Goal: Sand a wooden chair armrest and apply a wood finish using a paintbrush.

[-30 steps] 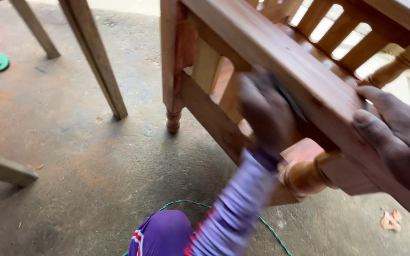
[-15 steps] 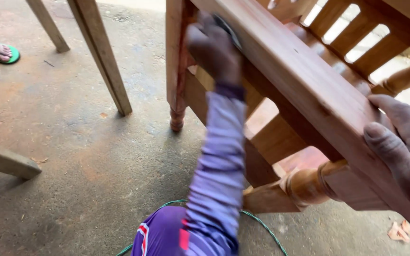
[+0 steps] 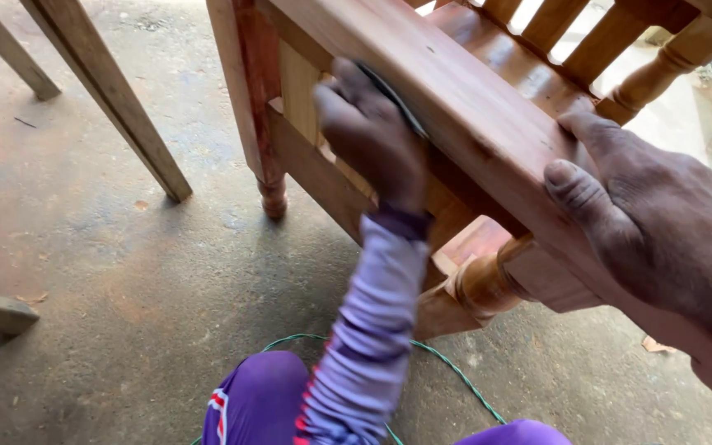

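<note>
Concrete floor (image 3: pixel 109 272), left hand (image 3: pixel 372 136) grip closed on sandpaper (image 3: pixel 393 95) — right hand (image 3: pixel 653 222) flat on wooden rail (image 3: pixel 463 115)

The bare grey concrete floor (image 3: pixel 109 288), stained reddish-brown in patches, carries a reddish-brown wooden furniture frame (image 3: pixel 455 107) on a turned leg, plain slanted wooden legs (image 3: pixel 113 99), a thin green cord (image 3: pixel 447 371) and a small wood scrap (image 3: pixel 657 344).

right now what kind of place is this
Probably an open-air furniture workshop: a bare wooden chair frame tipped on a rough concrete floor, other wooden legs beside it, and the left hand pressing a dark pad to its rail.
</note>
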